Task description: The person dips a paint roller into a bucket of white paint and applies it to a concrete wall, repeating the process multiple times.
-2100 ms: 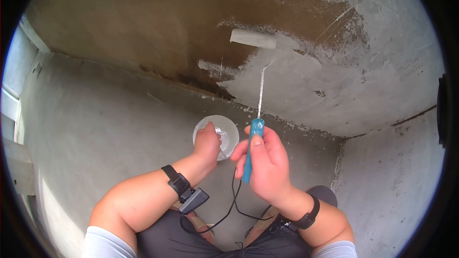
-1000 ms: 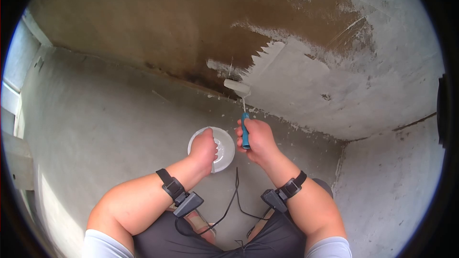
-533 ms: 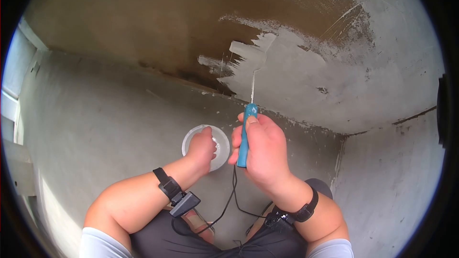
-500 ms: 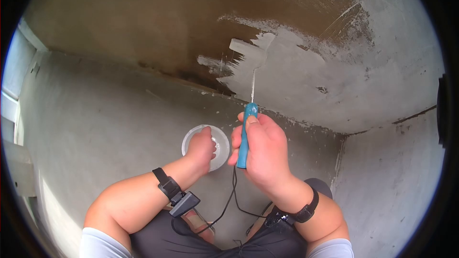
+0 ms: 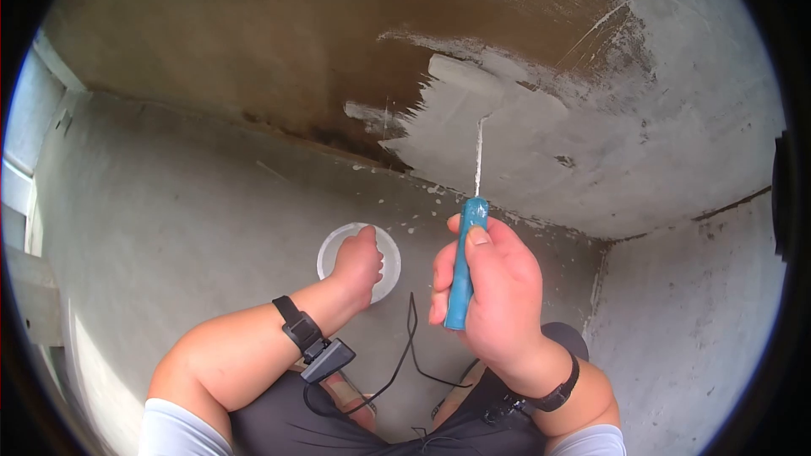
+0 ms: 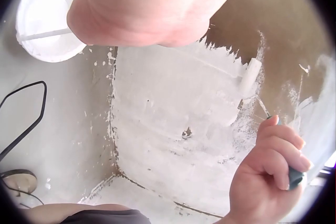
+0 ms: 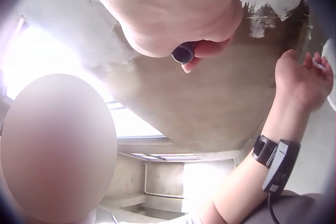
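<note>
My right hand [image 5: 503, 295] grips the blue handle [image 5: 462, 274] of a paint roller, thumb laid along it. The thin metal rod [image 5: 479, 156] is coated white, and the white roller head [image 5: 465, 74] lies against the partly whitened wall [image 5: 541, 152]. Lower and to the left, my left hand [image 5: 359, 262] is curled round the handle of a white bucket [image 5: 325, 257]; the left wrist view shows that handle [image 6: 47, 34] crossing the opening of the bucket [image 6: 26, 48]. In the right wrist view, the left hand's [image 7: 304, 79] fingers curl round it.
White drips speckle the grey floor [image 5: 211, 203] along the wall's foot. A black cable [image 5: 405, 350] loops between the person's legs and feet. Another wall [image 5: 684, 304] meets the painted one at the right. A pale block [image 5: 32, 295] stands at the far left.
Since half a second ago, the right hand and roller handle have shifted right, the hand slightly lower, and the roller head has moved right and slightly up. The bucket and left hand have barely moved.
</note>
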